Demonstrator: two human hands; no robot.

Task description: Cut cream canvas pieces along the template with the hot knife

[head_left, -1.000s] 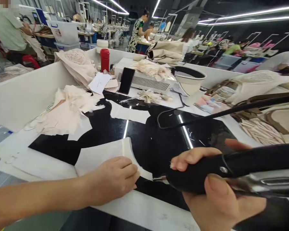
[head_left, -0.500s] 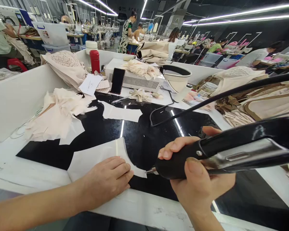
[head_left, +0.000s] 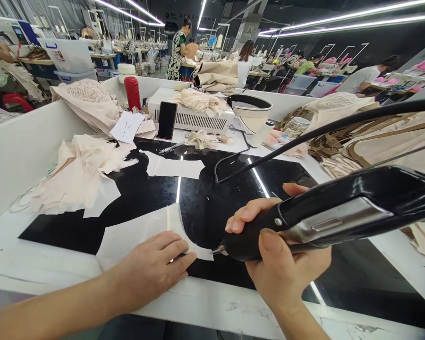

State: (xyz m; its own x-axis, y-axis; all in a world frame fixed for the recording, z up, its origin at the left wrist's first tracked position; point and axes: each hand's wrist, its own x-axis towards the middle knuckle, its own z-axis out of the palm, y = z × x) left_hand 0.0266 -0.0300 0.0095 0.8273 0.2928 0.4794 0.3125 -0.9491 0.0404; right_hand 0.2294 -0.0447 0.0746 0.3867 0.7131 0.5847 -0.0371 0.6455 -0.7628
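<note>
My left hand (head_left: 156, 267) lies flat with its fingers stretched over a white cut fabric piece (head_left: 127, 236) at the table's near edge. The piece has a curved right side and a pale strip (head_left: 168, 218) running across it. Wrapped in my right hand (head_left: 283, 269) is a black corded hand tool (head_left: 326, 212) with a silver lever on its side. The tool's pointed metal tip (head_left: 217, 250) meets, or is just above, the narrow right end of the piece. A second white fabric piece (head_left: 175, 166) lies farther back on the black glossy board (head_left: 212, 208).
Beige fabric pieces (head_left: 78, 174) are heaped at left. A phone (head_left: 166, 121) leans on a white vented box (head_left: 194, 122), near a red bottle (head_left: 132, 93). The tool's black cable (head_left: 304, 134) arches over the right side. Other people work at sewing tables beyond.
The view has shifted slightly, moving most things a little left in the picture. Both hands keep about the same place on the fabric piece, and the tool stays at its right end.
</note>
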